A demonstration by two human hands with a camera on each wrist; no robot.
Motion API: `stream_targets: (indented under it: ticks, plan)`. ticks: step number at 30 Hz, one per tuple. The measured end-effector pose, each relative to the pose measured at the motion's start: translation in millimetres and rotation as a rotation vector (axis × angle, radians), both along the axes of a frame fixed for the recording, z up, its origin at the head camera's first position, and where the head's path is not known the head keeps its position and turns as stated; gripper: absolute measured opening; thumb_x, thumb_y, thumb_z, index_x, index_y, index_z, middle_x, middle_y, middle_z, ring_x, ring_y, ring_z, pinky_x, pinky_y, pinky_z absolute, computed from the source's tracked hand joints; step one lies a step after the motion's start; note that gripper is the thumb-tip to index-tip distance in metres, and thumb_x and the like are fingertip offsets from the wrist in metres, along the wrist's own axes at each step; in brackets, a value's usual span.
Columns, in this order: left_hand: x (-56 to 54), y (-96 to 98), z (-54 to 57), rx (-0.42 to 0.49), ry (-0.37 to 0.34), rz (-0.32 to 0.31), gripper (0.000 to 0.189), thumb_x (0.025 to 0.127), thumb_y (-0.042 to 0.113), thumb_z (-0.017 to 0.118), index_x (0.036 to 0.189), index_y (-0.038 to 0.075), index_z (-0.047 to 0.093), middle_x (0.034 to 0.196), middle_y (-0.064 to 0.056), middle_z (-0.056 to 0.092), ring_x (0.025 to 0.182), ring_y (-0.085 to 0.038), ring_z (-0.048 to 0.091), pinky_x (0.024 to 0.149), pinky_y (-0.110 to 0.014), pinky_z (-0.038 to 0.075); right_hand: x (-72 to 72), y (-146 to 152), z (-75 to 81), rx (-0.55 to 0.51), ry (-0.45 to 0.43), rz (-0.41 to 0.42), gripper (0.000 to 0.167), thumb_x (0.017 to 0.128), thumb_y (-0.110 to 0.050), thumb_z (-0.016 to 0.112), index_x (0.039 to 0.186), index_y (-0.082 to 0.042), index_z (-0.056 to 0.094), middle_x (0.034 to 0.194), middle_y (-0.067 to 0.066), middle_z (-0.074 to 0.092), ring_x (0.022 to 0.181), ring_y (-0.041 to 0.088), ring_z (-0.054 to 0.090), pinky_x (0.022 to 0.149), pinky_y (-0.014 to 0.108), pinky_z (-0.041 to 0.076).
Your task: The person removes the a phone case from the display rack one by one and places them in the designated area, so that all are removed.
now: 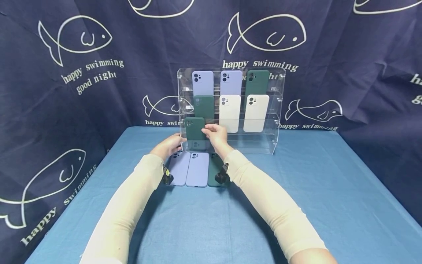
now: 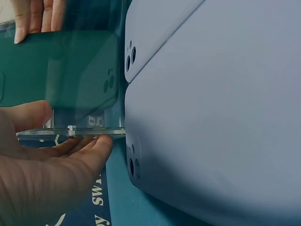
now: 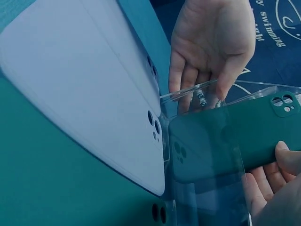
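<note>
A clear acrylic display stand (image 1: 254, 147) stands at the back of the blue table. My right hand (image 1: 217, 136) pinches the right edge of a dark green phone case (image 1: 195, 129), which is upright in the lowest tier at the left, its lower part behind the clear front lip. In the right wrist view, the right thumb (image 3: 287, 157) lies on the case's camera side, with fingers at its edge. My left hand (image 1: 169, 145) grips the stand's left side panel (image 2: 115, 132), thumb inside and fingers outside.
Higher tiers hold two lavender cases (image 1: 203, 83), two white cases (image 1: 229, 113) and two more green ones (image 1: 204, 107). In front of the stand, two lavender cases (image 1: 197, 170) and a green case (image 1: 212, 179) lie flat on the table. A dark fish-print curtain (image 1: 158, 47) hangs behind.
</note>
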State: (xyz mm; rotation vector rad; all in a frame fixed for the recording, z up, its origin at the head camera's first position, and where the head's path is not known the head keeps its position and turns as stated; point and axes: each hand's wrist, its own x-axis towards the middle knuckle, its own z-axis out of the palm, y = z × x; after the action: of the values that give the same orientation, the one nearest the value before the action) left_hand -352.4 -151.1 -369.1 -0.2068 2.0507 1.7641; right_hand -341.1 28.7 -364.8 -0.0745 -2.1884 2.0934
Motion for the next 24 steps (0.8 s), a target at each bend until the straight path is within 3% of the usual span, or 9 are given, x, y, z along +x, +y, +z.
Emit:
stream_targets:
  ticks: [3, 4, 7, 10, 12, 15, 17, 22, 24]
  plan:
    - [-12.6, -2.4, -14.5, -0.035, 0.023, -0.004, 0.066, 0.1, 0.007, 0.044, 0.156, 0.008, 0.009, 0.162, -0.013, 0.017, 0.15, -0.026, 0.016, 0.123, -0.036, 0.025, 1.3, 2.4, 1.4, -0.039, 0.01, 0.002, 0.027, 0.087, -0.006, 0.072, 0.111, 0.004, 0.068, 0.114, 0.02, 0.068, 0.103, 0.027, 0.067, 0.089, 0.031, 0.06]
    - [-19.4, -5.7, -21.6, -0.036, 0.04, -0.011, 0.069, 0.098, 0.01, 0.05, 0.156, 0.009, 0.012, 0.16, -0.012, 0.022, 0.148, -0.024, 0.022, 0.119, -0.033, 0.033, 1.9, 3.2, 2.9, -0.054, 0.016, 0.002, 0.027, 0.087, -0.006, 0.071, 0.111, 0.004, 0.068, 0.114, 0.02, 0.068, 0.104, 0.028, 0.067, 0.089, 0.032, 0.06]
    - [-25.4, -8.1, -27.9, -0.053, 0.046, -0.013, 0.07, 0.098, 0.013, 0.053, 0.156, 0.012, 0.014, 0.159, -0.011, 0.025, 0.147, -0.023, 0.024, 0.117, -0.032, 0.036, 3.4, 5.9, 8.0, -0.096, 0.039, -0.005, 0.028, 0.087, -0.005, 0.072, 0.112, 0.006, 0.068, 0.115, 0.021, 0.067, 0.105, 0.03, 0.067, 0.09, 0.035, 0.06]
    - [-19.5, -6.0, -23.0, -0.065, 0.035, -0.01, 0.068, 0.1, 0.012, 0.048, 0.157, 0.012, 0.009, 0.161, -0.012, 0.021, 0.148, -0.024, 0.021, 0.12, -0.034, 0.032, 5.8, 8.8, 13.7, -0.122, 0.06, -0.009, 0.03, 0.087, -0.005, 0.071, 0.114, 0.007, 0.067, 0.116, 0.022, 0.067, 0.106, 0.031, 0.066, 0.091, 0.038, 0.059]
    - [-9.6, -0.8, -13.7, -0.075, 0.022, -0.001, 0.065, 0.102, 0.008, 0.039, 0.157, 0.01, 0.003, 0.162, -0.012, 0.014, 0.15, -0.026, 0.013, 0.124, -0.039, 0.023, 7.9, 11.3, 17.5, -0.133, 0.068, -0.008, 0.031, 0.087, -0.005, 0.071, 0.115, 0.006, 0.067, 0.117, 0.021, 0.067, 0.108, 0.03, 0.066, 0.091, 0.036, 0.059]
    - [-7.9, -1.1, -15.9, -0.062, 0.016, 0.001, 0.066, 0.102, 0.006, 0.038, 0.157, 0.011, 0.002, 0.163, -0.012, 0.012, 0.15, -0.025, 0.012, 0.125, -0.039, 0.021, 10.4, 15.6, 21.2, -0.143, 0.068, 0.002, 0.032, 0.088, -0.007, 0.071, 0.118, 0.005, 0.066, 0.119, 0.02, 0.067, 0.109, 0.029, 0.066, 0.091, 0.034, 0.059]
    - [-29.8, -9.2, -38.1, -0.062, 0.034, -0.003, 0.07, 0.099, 0.008, 0.045, 0.157, 0.011, 0.006, 0.161, -0.012, 0.018, 0.149, -0.023, 0.019, 0.121, -0.037, 0.03, 11.4, 18.5, 22.8, -0.144, 0.067, 0.003, 0.033, 0.087, -0.008, 0.072, 0.118, 0.004, 0.067, 0.12, 0.018, 0.067, 0.11, 0.028, 0.066, 0.09, 0.031, 0.059]
    - [-94.9, -26.0, -96.4, -0.066, 0.043, 0.013, 0.073, 0.096, 0.012, 0.052, 0.157, 0.016, 0.013, 0.16, -0.008, 0.025, 0.146, -0.02, 0.026, 0.116, -0.035, 0.039, 12.5, 25.8, 25.8, -0.138, 0.102, -0.002, 0.035, 0.087, -0.009, 0.073, 0.119, 0.004, 0.067, 0.121, 0.018, 0.067, 0.109, 0.028, 0.067, 0.09, 0.03, 0.059]
    - [-91.8, -22.5, -93.1, -0.072, 0.03, 0.025, 0.071, 0.097, 0.012, 0.05, 0.157, 0.018, 0.013, 0.161, -0.007, 0.021, 0.147, -0.02, 0.022, 0.118, -0.035, 0.035, 13.6, 29.0, 26.7, -0.125, 0.125, -0.008, 0.034, 0.087, -0.01, 0.073, 0.118, 0.004, 0.067, 0.12, 0.018, 0.067, 0.108, 0.027, 0.067, 0.089, 0.03, 0.06]
